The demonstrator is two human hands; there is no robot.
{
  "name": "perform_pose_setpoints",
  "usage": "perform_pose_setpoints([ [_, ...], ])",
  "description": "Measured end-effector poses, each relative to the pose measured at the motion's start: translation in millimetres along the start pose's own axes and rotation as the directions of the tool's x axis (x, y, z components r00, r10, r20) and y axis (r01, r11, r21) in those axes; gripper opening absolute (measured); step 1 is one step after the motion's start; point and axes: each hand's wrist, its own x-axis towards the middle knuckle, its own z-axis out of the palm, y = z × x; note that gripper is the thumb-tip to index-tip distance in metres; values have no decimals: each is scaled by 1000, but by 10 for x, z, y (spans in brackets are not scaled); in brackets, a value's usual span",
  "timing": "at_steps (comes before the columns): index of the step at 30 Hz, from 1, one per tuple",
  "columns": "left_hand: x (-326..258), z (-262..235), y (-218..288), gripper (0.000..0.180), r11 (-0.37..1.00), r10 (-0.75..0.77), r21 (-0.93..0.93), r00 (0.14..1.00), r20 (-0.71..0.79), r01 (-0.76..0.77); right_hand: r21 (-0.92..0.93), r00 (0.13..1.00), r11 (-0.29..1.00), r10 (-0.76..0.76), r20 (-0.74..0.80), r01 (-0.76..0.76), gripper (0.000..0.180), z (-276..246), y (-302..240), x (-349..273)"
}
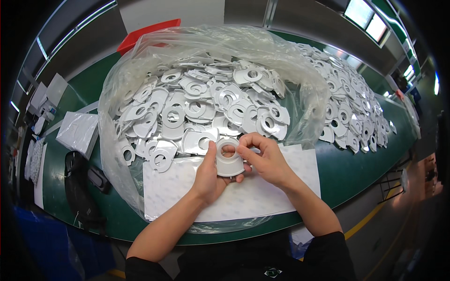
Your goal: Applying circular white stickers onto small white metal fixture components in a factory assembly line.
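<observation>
A white plastic piece [230, 167], rounded at the top with a large ringed hole, is held upright over the middle of the white paper sheets [176, 194]. My left hand [205, 179] grips it from the left, with the thumb along its side and the fingers behind it. At its upper right rim, my right hand [268, 160] closes thumb and forefinger on the edge. Whether anything else sits between those fingertips is too small to make out. Just beyond lies a heap of like pieces [194, 110] in an open clear plastic bag [115, 89].
A second heap of white pieces [349, 91] spreads over the green table [349, 175] to the right. At the far left stands a red bin [140, 37]. A white wrapped box [78, 133], a black pouch [77, 187] and a small dark device [98, 179] lie left.
</observation>
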Motion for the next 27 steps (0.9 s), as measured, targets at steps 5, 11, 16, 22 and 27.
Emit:
perform_pose_setpoints([
  [5,3,-13,-4,58,1000,-1,-8,1000,5,1,2,1000,1000,7,-9,-7,16,14,-11,-5],
  [11,1,-11,1,58,1000,-4,-5,1000,4,4,-12,1000,1000,-8,-22,7,16,20,-13,-6],
  [16,-5,2,9,59,1000,-2,2,1000,3,2,-2,1000,1000,-7,-20,7,16,19,-18,-10],
  [22,-5,3,4,61,1000,-2,12,1000,-3,2,19,1000,1000,-4,5,4,15,-9,-1,-2],
  [27,-5,3,7,62,1000,-1,15,1000,0,1,22,1000,1000,-12,2,12,16,9,-9,0],
])
